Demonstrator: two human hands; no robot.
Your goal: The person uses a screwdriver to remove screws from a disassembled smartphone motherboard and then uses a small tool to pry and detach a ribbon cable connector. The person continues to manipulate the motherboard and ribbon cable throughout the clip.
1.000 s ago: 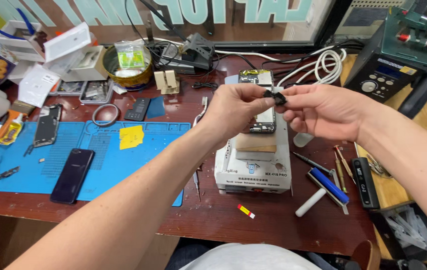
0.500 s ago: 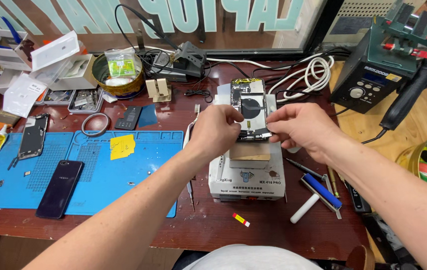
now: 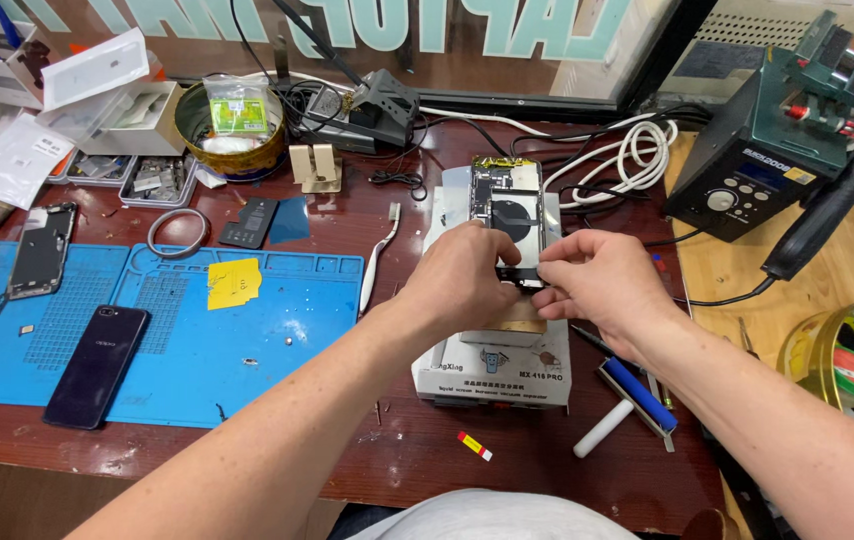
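While both hands meet over the opened phone (image 3: 508, 215) lying on the white heating pad (image 3: 492, 362) at the middle of the red-brown bench (image 3: 247, 460), the left hand (image 3: 462, 280) and right hand (image 3: 602, 280) pinch their fingertips together at the phone's near end, apparently closed on a small dark part that is too hidden to identify. To do this well, in all likelihood, the part should be lowered squarely and pressed lightly, wrists steady, so nothing thin bends. A blue work mat (image 3: 277, 330) with a dark phone (image 3: 97, 365) lies to the left, a blue-handled tool (image 3: 637, 392) near right, a white cable coil (image 3: 632, 155) far right. A second ago the hands held the piece raised above the bench, well clear of the phone; half a second ago they had dropped to it, and they now sit at its near edge.
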